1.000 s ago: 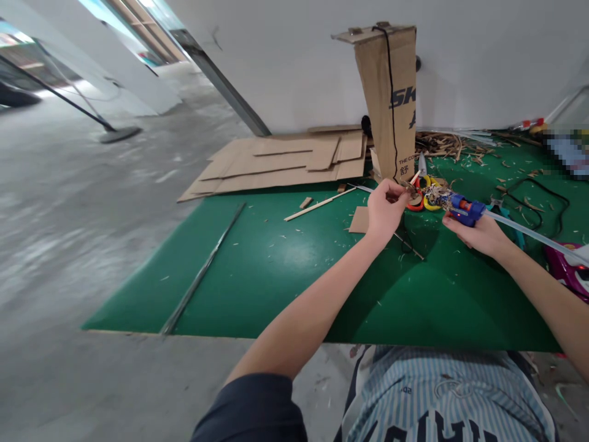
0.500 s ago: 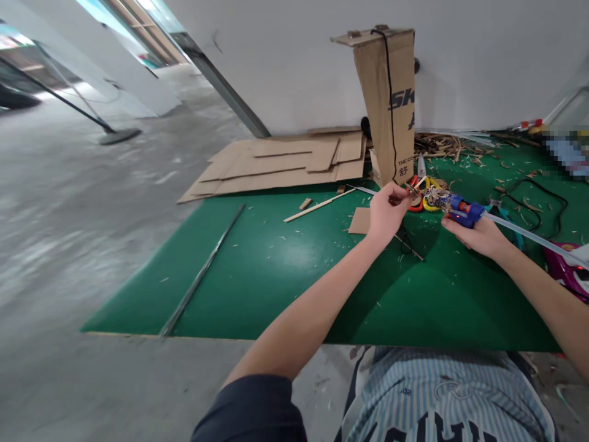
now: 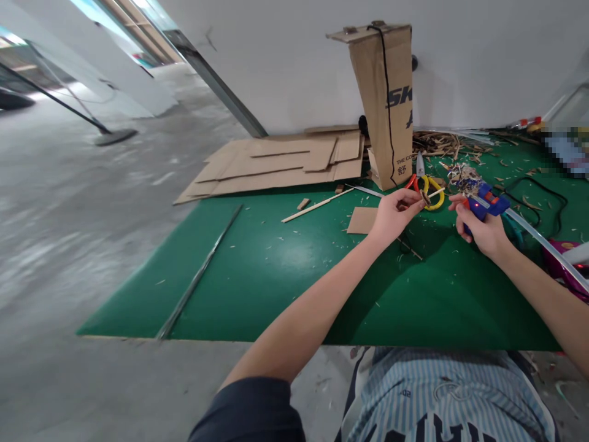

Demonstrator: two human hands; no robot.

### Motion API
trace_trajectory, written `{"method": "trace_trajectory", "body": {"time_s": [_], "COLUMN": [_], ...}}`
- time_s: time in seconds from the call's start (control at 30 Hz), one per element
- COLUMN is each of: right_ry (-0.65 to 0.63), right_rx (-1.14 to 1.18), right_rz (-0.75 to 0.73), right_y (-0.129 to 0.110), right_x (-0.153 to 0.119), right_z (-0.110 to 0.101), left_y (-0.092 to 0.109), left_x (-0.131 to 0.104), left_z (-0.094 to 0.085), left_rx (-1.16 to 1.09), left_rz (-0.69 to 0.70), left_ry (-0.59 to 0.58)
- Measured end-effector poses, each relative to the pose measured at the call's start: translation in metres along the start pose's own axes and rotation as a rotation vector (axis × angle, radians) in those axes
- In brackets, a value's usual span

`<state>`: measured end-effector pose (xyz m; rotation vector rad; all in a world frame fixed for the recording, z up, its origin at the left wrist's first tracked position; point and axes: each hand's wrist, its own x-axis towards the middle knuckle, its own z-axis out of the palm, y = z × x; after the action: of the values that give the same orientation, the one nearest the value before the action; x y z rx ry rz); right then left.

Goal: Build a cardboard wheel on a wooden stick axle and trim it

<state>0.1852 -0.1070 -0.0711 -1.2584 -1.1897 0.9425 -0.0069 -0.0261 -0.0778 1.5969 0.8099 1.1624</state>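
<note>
Between the thumb and fingers of my left hand (image 3: 394, 213) is a small brown cardboard piece (image 3: 426, 197), with a pale thin stick (image 3: 437, 193) poking out to its right. My right hand (image 3: 484, 234) is wrapped round the handle of a blue hot glue gun (image 3: 488, 202), and a long clear glue stick (image 3: 545, 244) runs out of its back end. The gun's nozzle area, tangled in scraps and glue strands, points up and left, apart from the cardboard piece. Scissors with yellow handles (image 3: 440, 201) and red handles lie just behind my left hand.
A tall cardboard structure (image 3: 391, 116) with a black cord stands by the wall. Flat cardboard sheets (image 3: 276, 164) lie to its left. Wooden strips (image 3: 317, 206), a cardboard square (image 3: 361, 220), a grey bundle (image 3: 202, 270) and shavings lie on the green table (image 3: 276, 294).
The glue gun has drawn back and its nozzle has tilted upward, away from my left hand. My left hand has shifted slightly right and turned, showing the cardboard piece and stick.
</note>
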Motion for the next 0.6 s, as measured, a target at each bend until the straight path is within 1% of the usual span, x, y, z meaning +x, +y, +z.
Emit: {"method": "trace_trajectory", "body": {"time_s": [0.2, 0.43, 0.6], "right_ry": [-0.019, -0.006, -0.056], "right_rx": [0.134, 0.078, 0.072], "right_rz": [-0.026, 0.046, 0.072], "right_y": [-0.002, -0.009, -0.013], "right_x": [0.002, 0.001, 0.001], "right_z": [0.0, 0.002, -0.003], "left_y": [0.0, 0.002, -0.001], "left_x": [0.0, -0.001, 0.001], "left_z": [-0.001, -0.002, -0.004], "left_rx": [-0.014, -0.05, -0.036], "left_rz": [0.006, 0.002, 0.025], "left_ry": [-0.017, -0.027, 0.021]}}
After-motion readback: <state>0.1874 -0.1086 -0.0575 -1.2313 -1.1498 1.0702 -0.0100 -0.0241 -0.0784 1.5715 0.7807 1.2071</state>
